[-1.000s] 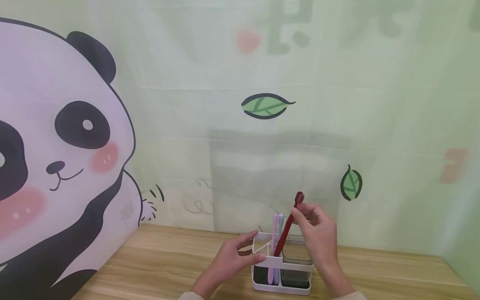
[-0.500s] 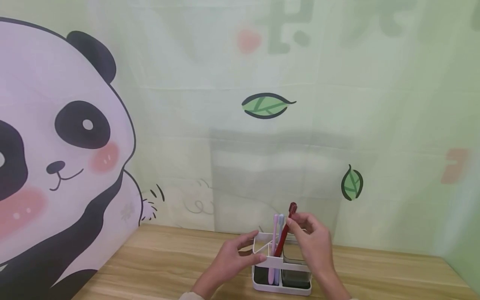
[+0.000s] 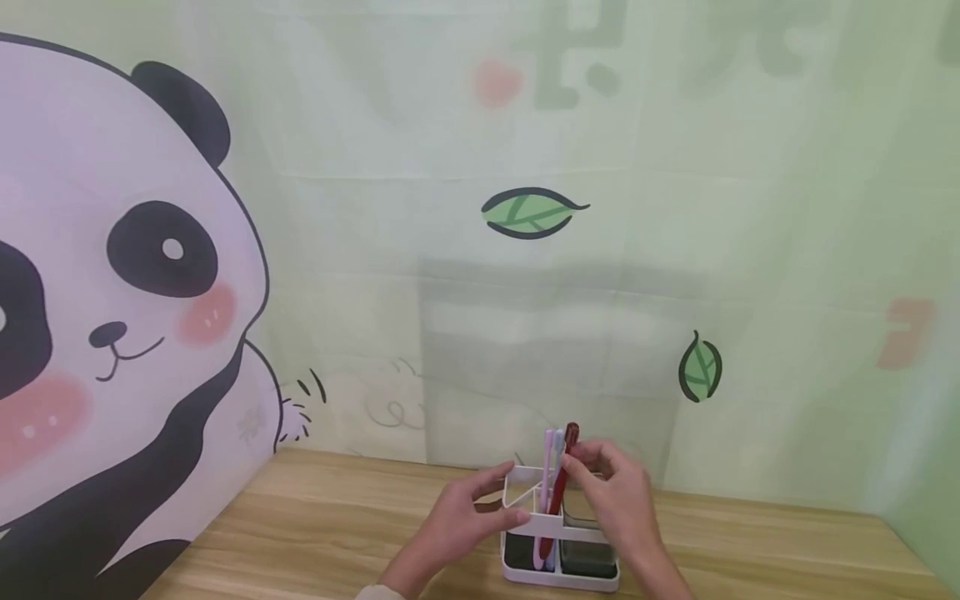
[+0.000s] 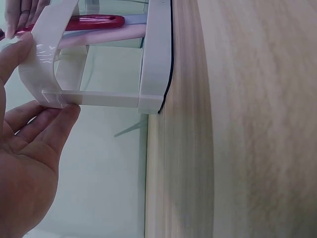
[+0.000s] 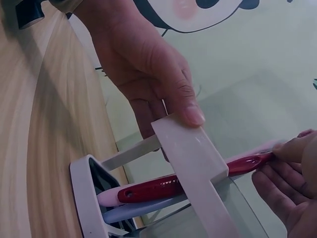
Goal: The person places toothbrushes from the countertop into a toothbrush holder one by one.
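A white toothbrush holder (image 3: 551,525) with a dark base inside stands on the wooden table. My left hand (image 3: 461,521) grips its upper frame at the left side, thumb in front and fingers behind, as the left wrist view shows. My right hand (image 3: 618,496) pinches a dark red toothbrush (image 3: 558,492) near its head. The red toothbrush slants down inside the frame, its handle end (image 5: 148,191) a little above the base in the right wrist view. Beside it in the same compartment lean a pink toothbrush (image 3: 546,467) and a blue toothbrush (image 5: 148,208).
A clear cup (image 3: 581,508) occupies the holder's right compartment, partly hidden by my right hand. Behind the wooden table (image 3: 337,517) hangs a pale green cloth (image 3: 360,250) printed with a panda and leaves.
My right hand has moved down and to the left, lowering the red toothbrush into the holder and turning it more upright. The left hand keeps its place on the frame.
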Motion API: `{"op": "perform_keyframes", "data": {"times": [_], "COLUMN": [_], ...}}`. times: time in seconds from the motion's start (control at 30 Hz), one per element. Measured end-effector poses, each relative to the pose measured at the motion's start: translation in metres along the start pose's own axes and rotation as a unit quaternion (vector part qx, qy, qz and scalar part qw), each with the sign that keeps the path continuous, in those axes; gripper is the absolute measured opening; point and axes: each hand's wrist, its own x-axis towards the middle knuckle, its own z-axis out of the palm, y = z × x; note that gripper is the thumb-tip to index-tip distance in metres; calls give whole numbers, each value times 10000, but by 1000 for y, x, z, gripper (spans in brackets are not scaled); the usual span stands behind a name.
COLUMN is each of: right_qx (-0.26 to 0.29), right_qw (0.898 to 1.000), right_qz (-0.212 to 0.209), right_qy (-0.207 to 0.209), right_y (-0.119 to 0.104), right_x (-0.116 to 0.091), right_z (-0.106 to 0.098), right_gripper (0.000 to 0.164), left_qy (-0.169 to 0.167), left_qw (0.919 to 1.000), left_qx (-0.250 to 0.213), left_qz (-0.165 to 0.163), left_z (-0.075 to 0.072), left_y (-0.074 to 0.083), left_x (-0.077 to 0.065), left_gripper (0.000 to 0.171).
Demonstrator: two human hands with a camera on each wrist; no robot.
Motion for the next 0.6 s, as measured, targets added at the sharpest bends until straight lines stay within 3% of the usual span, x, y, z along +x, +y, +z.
{"op": "perform_keyframes", "data": {"times": [0.6], "right_qx": [-207], "right_qw": [9993], "right_qz": [99], "right_qy": [-309], "right_y": [10], "right_x": [-6], "right_z": [2], "right_gripper": [12], "left_qy": [-31], "left_qw": [10000], "left_qx": [-5], "left_qz": [62], "left_z": [-1], "left_y": [-1], "left_x": [0], "left_gripper": [69]}}
